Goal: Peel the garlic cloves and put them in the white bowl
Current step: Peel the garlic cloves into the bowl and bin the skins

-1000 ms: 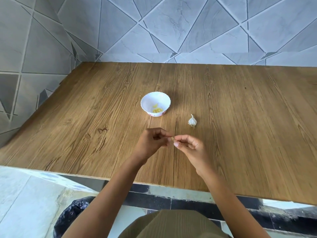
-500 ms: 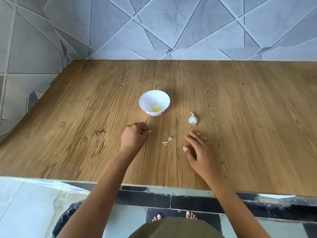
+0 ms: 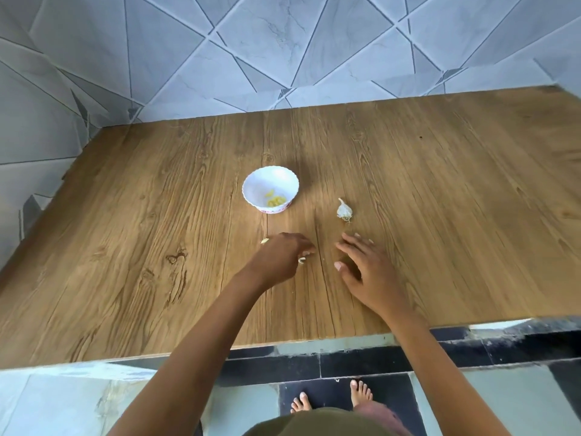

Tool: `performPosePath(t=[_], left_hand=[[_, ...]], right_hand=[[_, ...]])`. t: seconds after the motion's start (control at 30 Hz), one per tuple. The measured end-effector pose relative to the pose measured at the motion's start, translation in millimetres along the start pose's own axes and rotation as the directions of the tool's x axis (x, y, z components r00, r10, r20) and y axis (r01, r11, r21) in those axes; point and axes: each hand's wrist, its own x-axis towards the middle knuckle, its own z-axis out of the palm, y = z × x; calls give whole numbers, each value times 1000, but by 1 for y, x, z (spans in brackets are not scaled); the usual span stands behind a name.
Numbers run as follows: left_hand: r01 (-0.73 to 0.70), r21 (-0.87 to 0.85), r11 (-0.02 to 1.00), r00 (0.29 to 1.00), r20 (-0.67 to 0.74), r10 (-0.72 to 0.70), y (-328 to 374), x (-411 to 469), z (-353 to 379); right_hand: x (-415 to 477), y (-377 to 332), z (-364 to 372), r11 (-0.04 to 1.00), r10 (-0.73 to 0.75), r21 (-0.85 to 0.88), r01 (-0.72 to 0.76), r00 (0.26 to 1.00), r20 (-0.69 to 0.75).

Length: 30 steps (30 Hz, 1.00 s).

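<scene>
On wooden bench (image 3: 440, 215): white scalloped bowl (image 3: 284, 180) holds yellowish peeled cloves (image 3: 275, 200). Left hand (image 3: 276, 256) curled over papery skin scraps (image 3: 302, 260), grip unclear; pale clove (image 3: 265, 241) beside it. Right hand (image 3: 364, 269) released, flat. Best keep skins out of bowl.

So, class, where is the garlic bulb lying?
In the head view, the garlic bulb lies on the table, right of the white bowl and just beyond the right hand.

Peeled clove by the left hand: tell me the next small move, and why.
Probably carry the peeled clove, showing at the left hand's outer edge, to the white bowl just beyond; it is bare and yellow like those already inside.
</scene>
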Motion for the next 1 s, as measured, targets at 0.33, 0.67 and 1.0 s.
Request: performPosePath(t=[0.33, 0.67, 1.0], left_hand=[[-51, 70, 996, 991, -122, 59, 9, -17, 5], [145, -472, 870, 950, -181, -256, 43, 7, -14], [60, -93, 994, 949, -303, -86, 86, 20, 7]], right_hand=[[-1, 0, 0, 997, -30, 70, 33, 998, -46], [6, -47, -37, -316, 383, 868, -383, 786, 486], [19, -44, -58, -703, 339, 628, -333, 620, 708]])
